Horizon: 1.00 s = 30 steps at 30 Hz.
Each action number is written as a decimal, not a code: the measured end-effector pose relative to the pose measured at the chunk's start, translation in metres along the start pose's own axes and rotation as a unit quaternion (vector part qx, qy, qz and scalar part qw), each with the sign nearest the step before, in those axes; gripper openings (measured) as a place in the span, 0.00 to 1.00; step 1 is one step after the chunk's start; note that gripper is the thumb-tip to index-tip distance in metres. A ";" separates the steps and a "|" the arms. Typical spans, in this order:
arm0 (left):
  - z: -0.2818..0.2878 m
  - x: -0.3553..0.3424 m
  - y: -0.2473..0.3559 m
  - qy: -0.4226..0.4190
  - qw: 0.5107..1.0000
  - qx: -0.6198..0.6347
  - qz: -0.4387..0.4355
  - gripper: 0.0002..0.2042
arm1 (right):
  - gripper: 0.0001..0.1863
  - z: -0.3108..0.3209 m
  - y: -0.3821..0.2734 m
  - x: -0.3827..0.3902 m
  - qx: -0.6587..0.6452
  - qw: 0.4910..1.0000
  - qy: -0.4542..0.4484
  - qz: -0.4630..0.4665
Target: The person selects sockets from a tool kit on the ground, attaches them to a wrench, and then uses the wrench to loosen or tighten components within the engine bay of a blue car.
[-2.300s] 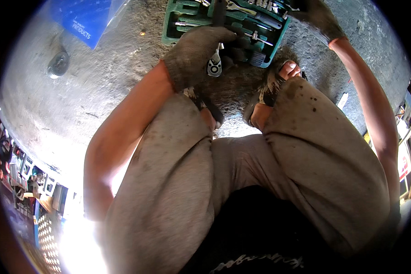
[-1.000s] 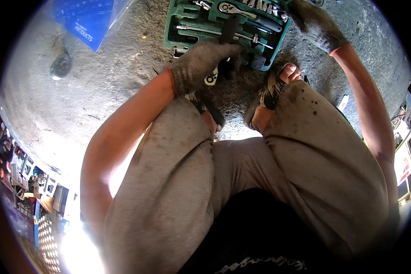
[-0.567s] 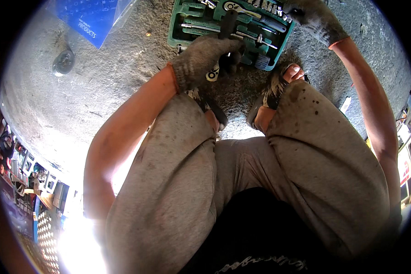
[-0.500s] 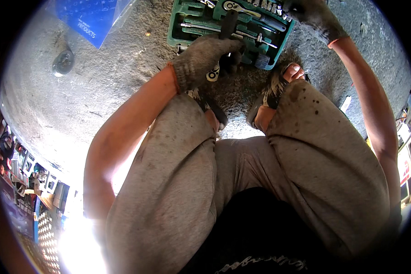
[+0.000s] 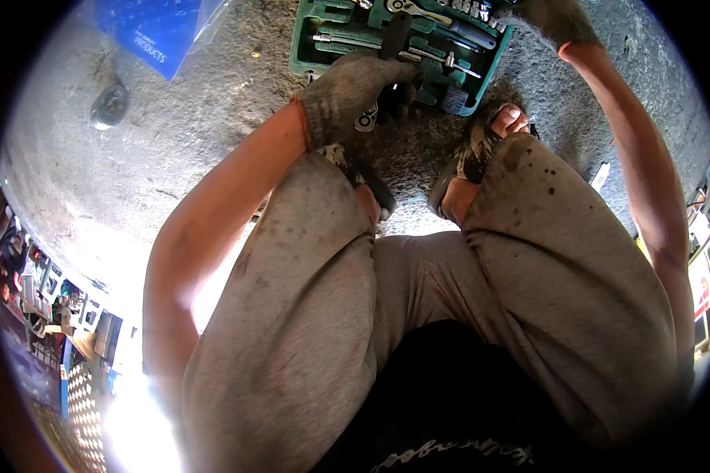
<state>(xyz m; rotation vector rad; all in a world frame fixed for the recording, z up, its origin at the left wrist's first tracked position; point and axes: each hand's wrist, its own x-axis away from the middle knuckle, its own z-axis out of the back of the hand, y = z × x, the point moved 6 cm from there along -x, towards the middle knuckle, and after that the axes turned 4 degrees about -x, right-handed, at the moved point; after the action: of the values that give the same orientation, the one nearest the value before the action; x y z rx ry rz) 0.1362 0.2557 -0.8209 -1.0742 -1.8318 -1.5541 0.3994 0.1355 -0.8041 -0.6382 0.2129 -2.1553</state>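
Note:
My left hand [image 5: 359,91], in a grey knit glove, is closed around a ratchet wrench [image 5: 366,121]. Its round metal head shows below the fingers and its dark handle sticks up past them. The hand hovers over the near left part of a green tool case [image 5: 491,75]. Another ratchet [image 5: 422,13] lies in its slot there, with a long metal bar [image 5: 347,43] nearer to me. My right hand [image 5: 551,22], gloved too, is at the case's far right corner beside a row of sockets [image 5: 472,9]. Its fingers are curled, and what they pinch is hidden.
Rough concrete floor surrounds the case. A blue printed sheet in clear plastic [image 5: 154,31] lies at the far left, with a dark round part [image 5: 110,106] below it. My sandalled feet [image 5: 481,150] stand just this side of the case. Cluttered goods [image 5: 51,292] line the left rim.
My right hand has shifted slightly up and to the left, staying by the sockets. My left hand keeps the ratchet wrench and has risen a little.

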 end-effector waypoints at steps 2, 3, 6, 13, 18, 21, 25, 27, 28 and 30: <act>0.001 0.001 0.000 0.005 1.000 -0.011 -0.005 0.20 | 0.20 0.004 -0.006 -0.002 0.042 0.999 0.005 0.028; 0.001 0.003 0.001 0.004 0.999 -0.036 -0.022 0.17 | 0.20 0.006 -0.008 -0.003 0.062 0.997 0.007 0.042; 0.000 0.003 0.007 0.007 0.997 -0.069 -0.033 0.13 | 0.18 -0.011 0.015 -0.008 0.104 0.994 0.011 0.045; 0.001 0.001 -0.004 0.015 0.999 -0.014 0.043 0.14 | 0.12 0.005 -0.026 0.016 -0.012 0.968 0.019 0.249; 0.006 0.005 -0.003 0.025 0.998 -0.041 0.038 0.14 | 0.27 -0.009 -0.028 0.024 0.094 0.975 -0.004 0.199; 0.004 0.003 0.002 0.022 0.998 -0.058 0.008 0.17 | 0.27 -0.019 -0.024 0.031 0.178 0.969 0.041 0.164; 0.005 0.002 0.000 0.026 0.998 -0.060 0.015 0.21 | 0.27 -0.019 -0.026 0.031 0.088 0.974 0.041 0.203; 0.006 0.005 -0.001 0.032 0.997 -0.069 0.019 0.22 | 0.26 -0.018 -0.029 0.022 0.007 0.977 0.026 0.212; 0.005 0.004 0.002 0.028 0.997 -0.073 0.012 0.23 | 0.25 -0.017 -0.025 0.022 0.026 0.979 0.018 0.202; 0.004 0.002 0.004 0.022 0.997 -0.074 0.002 0.25 | 0.24 -0.013 -0.019 0.021 0.062 0.981 0.002 0.183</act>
<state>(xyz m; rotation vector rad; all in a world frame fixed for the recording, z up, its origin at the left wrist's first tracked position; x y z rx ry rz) 0.1388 0.2603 -0.8177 -1.0997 -1.7059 -1.7206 0.3684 0.1297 -0.8006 -0.4808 0.1808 -1.8005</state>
